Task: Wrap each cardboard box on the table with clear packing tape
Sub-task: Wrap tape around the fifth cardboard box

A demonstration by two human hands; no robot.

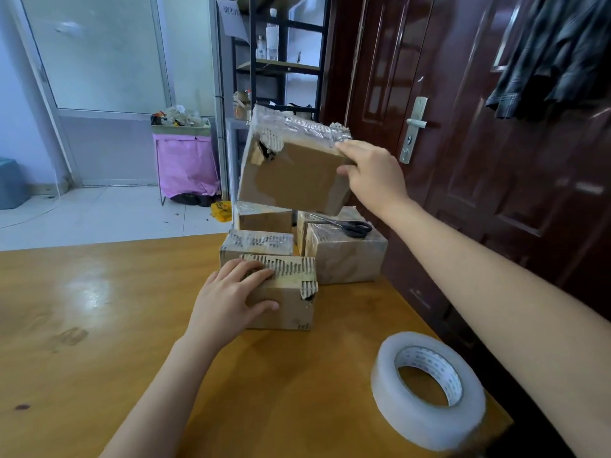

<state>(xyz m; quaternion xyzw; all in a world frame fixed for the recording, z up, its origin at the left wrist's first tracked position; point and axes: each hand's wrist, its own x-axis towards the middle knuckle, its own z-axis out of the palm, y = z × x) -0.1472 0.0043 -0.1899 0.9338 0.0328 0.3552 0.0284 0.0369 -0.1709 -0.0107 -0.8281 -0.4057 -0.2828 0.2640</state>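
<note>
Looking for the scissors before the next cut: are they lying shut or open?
Shut, it seems: the scissors lie flat on a taped box, blades together, behind the lifted box.

Rear box [264,217] half hidden behind lifted box [294,166], scissors [347,225] blades partly covered, shelf bottles [271,38] blurred

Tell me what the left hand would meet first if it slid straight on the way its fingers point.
Probably only the near box itself: the left hand already grips its left end, fingers pointing right across the torn top. Beyond that lies the larger box carrying the scissors, though depth is unclear.
</note>
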